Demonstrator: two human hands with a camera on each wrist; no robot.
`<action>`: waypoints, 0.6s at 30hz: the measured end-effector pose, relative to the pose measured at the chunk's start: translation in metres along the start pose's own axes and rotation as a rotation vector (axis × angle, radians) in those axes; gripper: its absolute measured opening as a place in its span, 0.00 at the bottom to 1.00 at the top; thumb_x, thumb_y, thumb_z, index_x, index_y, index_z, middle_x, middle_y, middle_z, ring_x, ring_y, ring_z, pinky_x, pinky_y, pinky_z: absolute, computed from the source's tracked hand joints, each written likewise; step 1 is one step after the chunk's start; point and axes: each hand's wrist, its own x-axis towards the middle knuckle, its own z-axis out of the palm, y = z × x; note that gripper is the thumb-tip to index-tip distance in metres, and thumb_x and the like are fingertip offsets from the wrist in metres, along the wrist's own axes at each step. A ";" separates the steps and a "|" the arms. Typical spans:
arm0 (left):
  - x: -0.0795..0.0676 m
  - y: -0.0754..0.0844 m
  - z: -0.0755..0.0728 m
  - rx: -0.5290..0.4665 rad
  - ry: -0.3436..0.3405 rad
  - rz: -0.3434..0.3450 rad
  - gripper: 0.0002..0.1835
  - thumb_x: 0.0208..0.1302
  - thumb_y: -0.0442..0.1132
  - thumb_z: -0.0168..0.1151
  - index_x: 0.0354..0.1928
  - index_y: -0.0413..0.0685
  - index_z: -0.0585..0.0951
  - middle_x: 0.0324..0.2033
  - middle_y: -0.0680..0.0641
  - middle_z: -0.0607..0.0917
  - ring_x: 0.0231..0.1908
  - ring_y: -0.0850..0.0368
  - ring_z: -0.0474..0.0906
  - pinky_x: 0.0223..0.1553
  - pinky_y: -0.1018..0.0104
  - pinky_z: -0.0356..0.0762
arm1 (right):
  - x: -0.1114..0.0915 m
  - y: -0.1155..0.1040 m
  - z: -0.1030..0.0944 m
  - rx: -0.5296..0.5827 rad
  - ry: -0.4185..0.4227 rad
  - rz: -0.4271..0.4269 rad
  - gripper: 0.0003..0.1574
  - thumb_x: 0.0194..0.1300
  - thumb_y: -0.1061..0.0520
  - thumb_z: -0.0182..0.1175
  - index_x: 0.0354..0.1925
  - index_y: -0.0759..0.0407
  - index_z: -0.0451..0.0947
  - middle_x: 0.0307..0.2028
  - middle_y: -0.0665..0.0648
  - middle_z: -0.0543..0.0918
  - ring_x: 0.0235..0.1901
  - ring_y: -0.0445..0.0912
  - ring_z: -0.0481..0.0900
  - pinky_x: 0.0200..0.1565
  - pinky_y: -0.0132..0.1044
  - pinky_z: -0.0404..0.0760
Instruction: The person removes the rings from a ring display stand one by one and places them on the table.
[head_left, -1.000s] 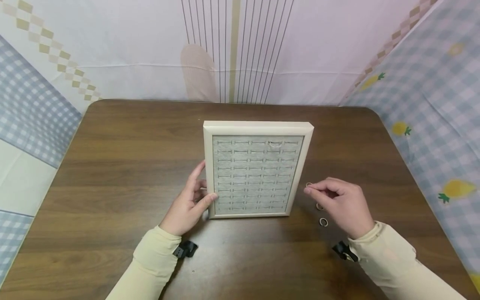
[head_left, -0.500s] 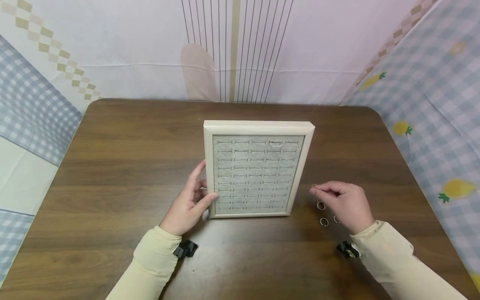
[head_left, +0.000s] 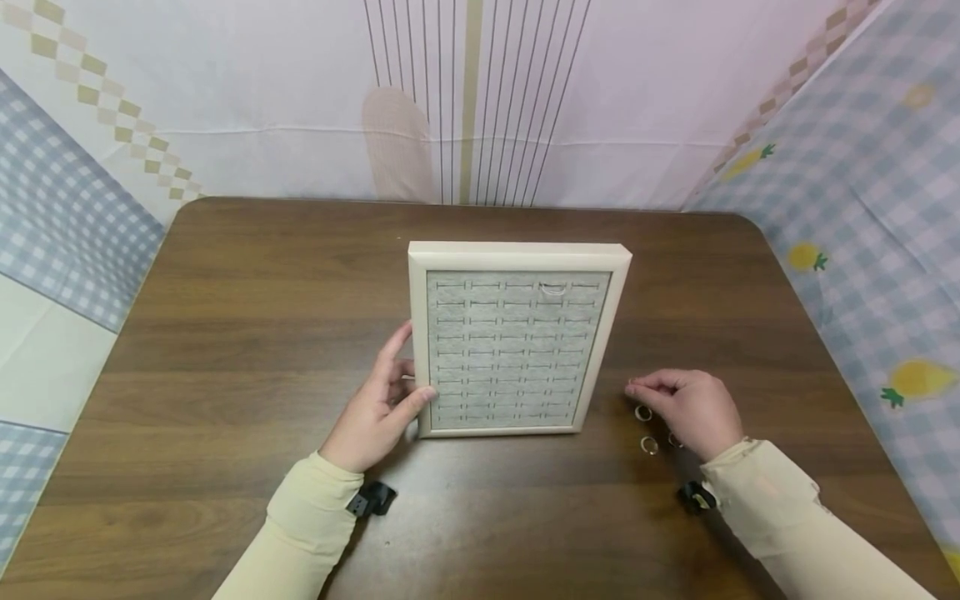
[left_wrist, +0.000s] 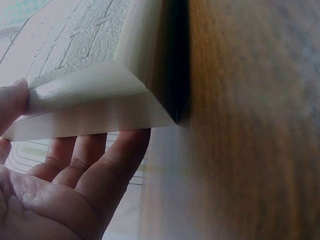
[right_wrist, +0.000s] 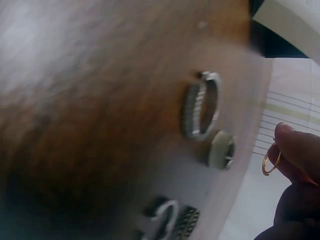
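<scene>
A cream-framed ring display board (head_left: 517,350) with grey slotted padding stands on the table, leaning back slightly. My left hand (head_left: 378,408) grips its left side, thumb on the front edge; in the left wrist view several fingers (left_wrist: 120,155) lie along the outer side. One white or silvery ring (head_left: 552,290) sits in a top-row slot. To the right of the board, my right hand (head_left: 693,408) pinches a thin gold ring (right_wrist: 266,169) between thumb and fingertip, just above the table. Below that hand lie more rings, including a silver one (head_left: 649,445).
Several loose rings lie on the brown wooden table (head_left: 262,283), among them a ridged silver ring (right_wrist: 197,110) and a pale wide band (right_wrist: 220,150) in the right wrist view. A patterned cloth (head_left: 300,92) hangs behind the table.
My right hand has moved a little right and toward me, away from the board, still pinching the ring. The left hand and the board have hardly moved.
</scene>
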 end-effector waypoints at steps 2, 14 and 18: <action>0.000 0.000 0.000 -0.001 0.001 0.003 0.48 0.70 0.32 0.62 0.80 0.61 0.44 0.48 0.39 0.83 0.44 0.51 0.84 0.47 0.53 0.83 | 0.001 0.002 0.000 -0.022 -0.027 0.008 0.10 0.63 0.45 0.71 0.35 0.48 0.91 0.36 0.51 0.90 0.40 0.52 0.87 0.39 0.46 0.81; 0.000 0.000 0.000 -0.006 -0.001 0.006 0.48 0.70 0.32 0.62 0.80 0.60 0.44 0.49 0.39 0.83 0.44 0.51 0.84 0.47 0.53 0.83 | 0.006 0.014 0.001 -0.071 -0.097 0.058 0.10 0.64 0.44 0.69 0.37 0.46 0.91 0.38 0.51 0.90 0.40 0.53 0.86 0.36 0.47 0.80; 0.000 0.000 0.000 0.004 0.001 -0.005 0.48 0.70 0.32 0.62 0.80 0.61 0.44 0.49 0.39 0.83 0.44 0.50 0.84 0.47 0.51 0.83 | 0.008 0.016 0.001 -0.068 -0.123 0.070 0.12 0.65 0.43 0.68 0.38 0.46 0.91 0.38 0.51 0.90 0.41 0.54 0.86 0.38 0.50 0.81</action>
